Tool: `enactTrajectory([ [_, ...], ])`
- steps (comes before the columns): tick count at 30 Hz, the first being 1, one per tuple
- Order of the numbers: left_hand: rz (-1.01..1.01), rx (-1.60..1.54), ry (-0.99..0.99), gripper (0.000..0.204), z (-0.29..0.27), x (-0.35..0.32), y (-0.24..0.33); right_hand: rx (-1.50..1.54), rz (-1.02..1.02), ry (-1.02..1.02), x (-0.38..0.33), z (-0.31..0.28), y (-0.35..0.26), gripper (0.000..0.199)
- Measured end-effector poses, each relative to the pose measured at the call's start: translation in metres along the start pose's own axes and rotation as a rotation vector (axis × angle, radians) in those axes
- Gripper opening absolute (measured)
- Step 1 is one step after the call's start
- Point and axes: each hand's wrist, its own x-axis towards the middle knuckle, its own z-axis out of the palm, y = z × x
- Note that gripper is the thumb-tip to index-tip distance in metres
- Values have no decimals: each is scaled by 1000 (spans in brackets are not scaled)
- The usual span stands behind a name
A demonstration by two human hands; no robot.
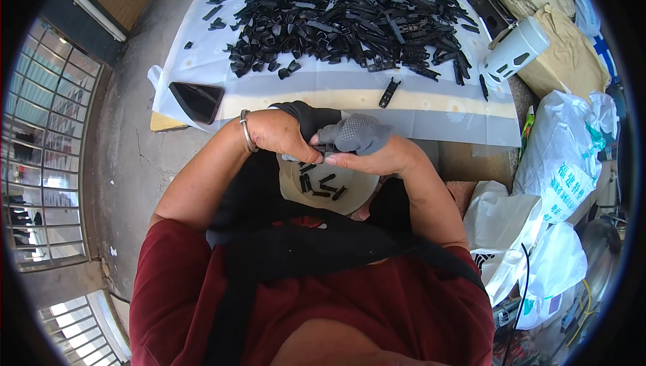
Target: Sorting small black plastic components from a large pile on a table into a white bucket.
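Observation:
Over a pale tub point(365, 194), my left hand point(288, 131) and my right hand point(363, 142) meet with their fingers closed on a small black plastic part point(326, 150). Thumbs press on it from both sides, and the fingers cover much of its shape. Dark glove material covers the left fingers; a grey dotted glove covers the right fingers, leaving both thumbs bare. A metal bangle point(247, 131) circles my left wrist. Inside the tub lie several black plastic pieces point(328, 187). One longer black part point(389, 92) rests alone on the table edge just beyond my hands.
A large heap of black plastic parts point(350, 26) spreads across the white-covered table point(431, 120). At its left corner lies a dark phone point(196, 102). A white cylindrical container point(518, 49) stands at the right edge. White plastic bags point(558, 150) crowd my right side.

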Motion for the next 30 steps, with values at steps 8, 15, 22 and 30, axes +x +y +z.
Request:
enactTrajectory([
  [8,156,-606,266,46,24,1,-26,87,149,392,4,5,-8,32],
  [15,-269,-770,777,50,63,4,-13,-334,27,623,14,27,-1,27],
  [22,-52,-573,901,46,45,5,-18,-312,121,618,-3,9,-9,26],
  [30,-158,-143,859,41,37,-3,1,-551,91,546,-6,11,-12,25],
])
